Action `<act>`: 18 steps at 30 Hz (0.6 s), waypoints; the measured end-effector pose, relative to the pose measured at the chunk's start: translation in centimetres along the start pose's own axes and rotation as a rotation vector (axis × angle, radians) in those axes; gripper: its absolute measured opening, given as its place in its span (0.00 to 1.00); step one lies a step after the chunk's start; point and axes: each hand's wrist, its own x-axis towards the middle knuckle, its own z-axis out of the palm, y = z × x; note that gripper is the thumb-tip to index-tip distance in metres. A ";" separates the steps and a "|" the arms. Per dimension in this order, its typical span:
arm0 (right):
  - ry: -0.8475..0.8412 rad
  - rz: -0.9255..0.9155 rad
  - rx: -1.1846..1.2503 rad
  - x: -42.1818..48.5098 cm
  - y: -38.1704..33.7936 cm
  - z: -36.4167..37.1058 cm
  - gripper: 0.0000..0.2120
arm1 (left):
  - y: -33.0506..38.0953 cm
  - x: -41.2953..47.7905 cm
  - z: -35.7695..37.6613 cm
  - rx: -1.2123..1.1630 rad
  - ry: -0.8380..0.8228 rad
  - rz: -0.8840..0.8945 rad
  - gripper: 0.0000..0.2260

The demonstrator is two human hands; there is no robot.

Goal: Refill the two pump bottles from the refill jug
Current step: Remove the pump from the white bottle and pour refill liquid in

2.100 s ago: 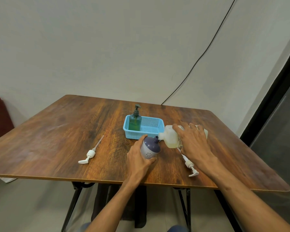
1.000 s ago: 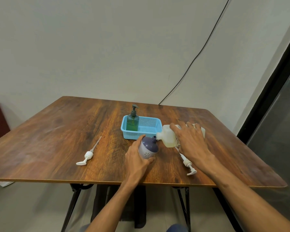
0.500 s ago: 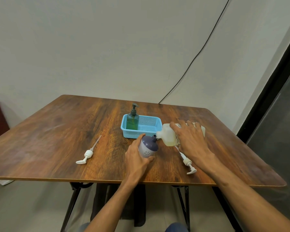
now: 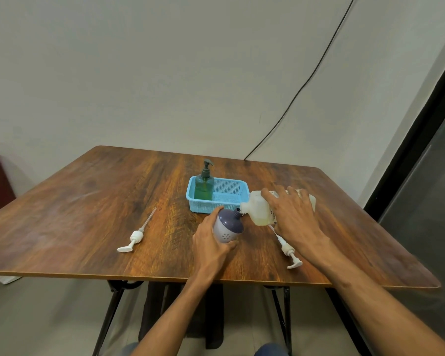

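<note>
We see the purple pump bottle [image 4: 228, 226] gripped in the left hand [image 4: 211, 244], whose fingers curl round its far side while the thumb wraps the near side. The bottle leans, its open neck pointing up toward the right hand [image 4: 294, 218]. That hand grips the refill jug [image 4: 258, 209] from above, fingers spread and curled over its body, wrist bent down. The jug lies tipped nearly flat, its long axis running between the two hands, and its spout points toward the left hand, meeting the bottle's neck. Both forearms reach forward over the table [image 4: 88, 201]. Just beyond the left hand sits a blue basket [image 4: 211, 205] with a green pump bottle [image 4: 204, 188] standing upright. One loose pump [image 4: 136, 237] lies well outside the left hand; another [image 4: 287, 250] lies under the right wrist.
</note>
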 end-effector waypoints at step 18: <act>0.027 -0.012 -0.016 0.1 0.0 -0.2 0.36 | 0.1 0.0 -0.1 0.004 -0.001 0.010 0.40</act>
